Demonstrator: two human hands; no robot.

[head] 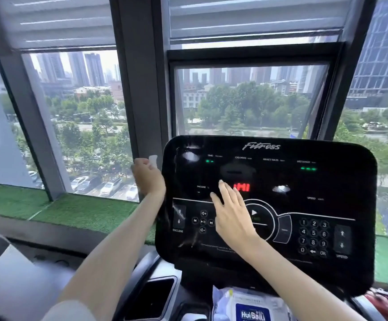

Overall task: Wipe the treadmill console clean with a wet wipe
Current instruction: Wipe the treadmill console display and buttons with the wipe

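The black treadmill console fills the middle right, its red and green readouts lit. My left hand is at the console's left edge, closed around a small white wet wipe that sticks up above the fingers. My right hand lies flat on the console face with fingers spread, over the area left of the round play button. It holds nothing.
A pack of wet wipes lies in the tray below the console. A dark cup holder recess sits to its left. Behind are large windows, a grey window pillar and a ledge of green artificial turf.
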